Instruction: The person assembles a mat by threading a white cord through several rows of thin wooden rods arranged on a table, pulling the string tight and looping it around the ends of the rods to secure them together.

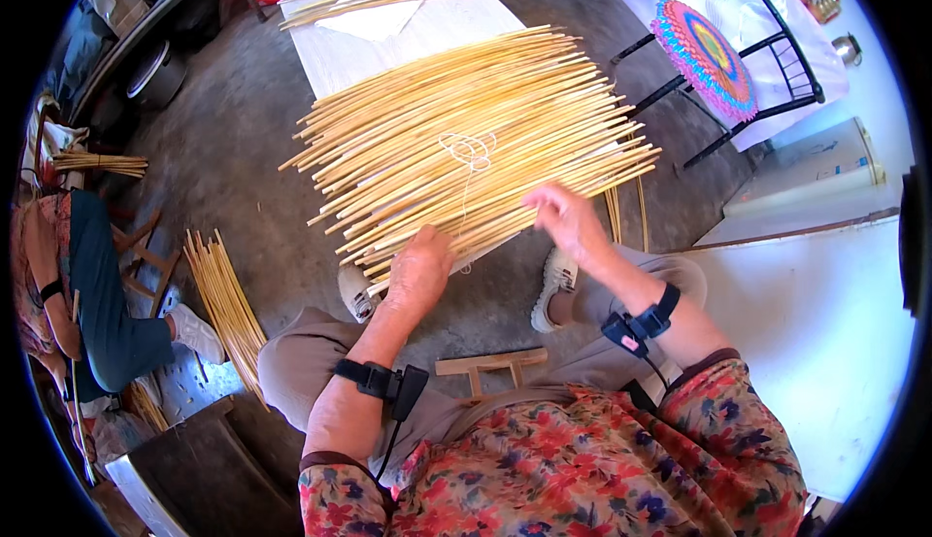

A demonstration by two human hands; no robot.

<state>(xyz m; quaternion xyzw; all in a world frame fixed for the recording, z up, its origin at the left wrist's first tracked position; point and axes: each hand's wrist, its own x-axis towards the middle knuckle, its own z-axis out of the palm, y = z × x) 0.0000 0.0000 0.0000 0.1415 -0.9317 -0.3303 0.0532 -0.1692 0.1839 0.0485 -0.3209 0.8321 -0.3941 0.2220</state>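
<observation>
A wide row of straw-coloured stalks [388, 115] lies side by side across a white board, their ends uneven. A loose coil of white string [469, 151] rests on the middle of them, and one strand runs down to the near edge. My left hand [420, 267] is closed at that near edge, left of the strand, its fingertips around the nearest stalks. Over the right end of the near stalks is my right hand [571, 226], its fingers curled together and slightly blurred. Whatever its fingertips hold, if anything, is too small to make out.
Several loose stalks [403, 1] lie at the far end of the white board [325, 56]. A stalk bundle [221, 289] is on the floor at left, near another person's leg [102, 289]. A chair with a colourful round cushion [704, 59] stands at far right. A wooden stool [490, 362] is below me.
</observation>
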